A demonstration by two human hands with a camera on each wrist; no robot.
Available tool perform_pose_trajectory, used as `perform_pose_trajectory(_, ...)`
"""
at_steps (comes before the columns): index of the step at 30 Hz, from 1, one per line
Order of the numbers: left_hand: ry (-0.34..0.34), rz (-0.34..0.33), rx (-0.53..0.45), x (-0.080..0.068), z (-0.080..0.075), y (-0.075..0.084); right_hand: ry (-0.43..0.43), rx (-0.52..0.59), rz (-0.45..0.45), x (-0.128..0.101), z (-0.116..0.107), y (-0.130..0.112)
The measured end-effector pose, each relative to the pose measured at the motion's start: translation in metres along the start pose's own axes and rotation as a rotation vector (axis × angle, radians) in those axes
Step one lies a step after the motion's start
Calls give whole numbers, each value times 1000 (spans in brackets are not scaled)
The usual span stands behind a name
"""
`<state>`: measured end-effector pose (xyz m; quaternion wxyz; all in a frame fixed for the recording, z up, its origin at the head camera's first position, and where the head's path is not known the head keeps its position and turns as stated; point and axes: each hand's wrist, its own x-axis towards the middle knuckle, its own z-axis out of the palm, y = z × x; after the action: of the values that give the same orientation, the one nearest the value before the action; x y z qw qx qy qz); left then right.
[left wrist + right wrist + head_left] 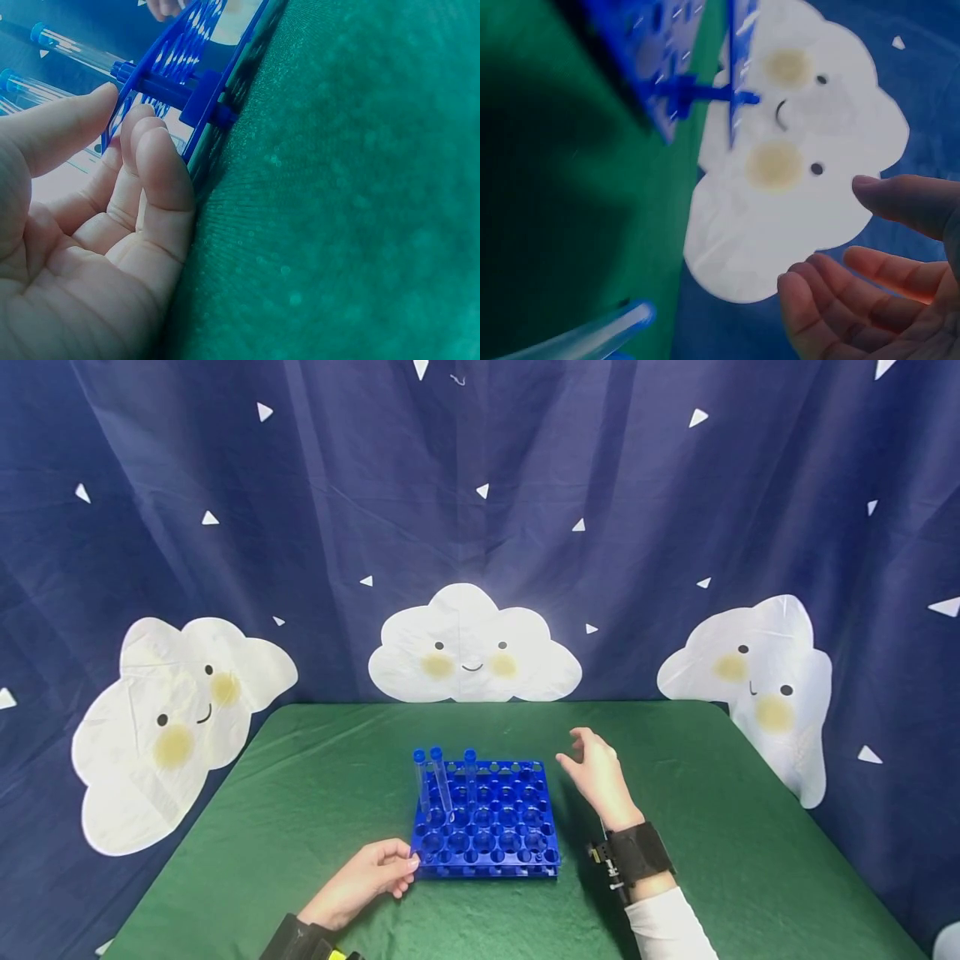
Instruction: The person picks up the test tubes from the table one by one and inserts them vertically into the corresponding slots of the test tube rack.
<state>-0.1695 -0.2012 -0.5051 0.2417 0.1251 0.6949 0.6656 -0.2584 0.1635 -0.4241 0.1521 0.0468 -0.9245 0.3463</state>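
A dark blue curtain (480, 510) printed with white clouds is being seen behind a table covered in green cloth (750, 827), and at the middle of that cloth a blue tube rack (487, 818) is lying flat. Three clear tubes with blue caps (442, 781) are being held upright in the rack's holes toward ten o'clock of its grid, leaning slightly; the other holes look unfilled. The rack's corner at seven o'clock is being touched by the left hand (363, 881), its fingers relaxed and laid against the frame rather than wrapped round it, as the left wrist view confirms. The right hand (600, 777) is being held in the air at three o'clock of the rack, apart from it, fingers spread loosely and nothing gripped. For the steadying to be done well, the rack should probably be kept pressed flat on the cloth so that the standing tubes are not tipped. A pale tube-like shape (592, 337) is being cut off at the bottom edge of the right wrist view and cannot be placed; the rack there is blurred, and the tubes' contents cannot be made out.
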Motion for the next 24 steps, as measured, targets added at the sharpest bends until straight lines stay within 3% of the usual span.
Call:
perform_pose_trajectory(13, 2, 14, 13, -1, 1, 1, -102, -183, 107, 1, 9, 29)
perform_pose_trajectory(24, 3, 5, 11, 0, 1, 1, -133, -252, 134, 0, 13, 42)
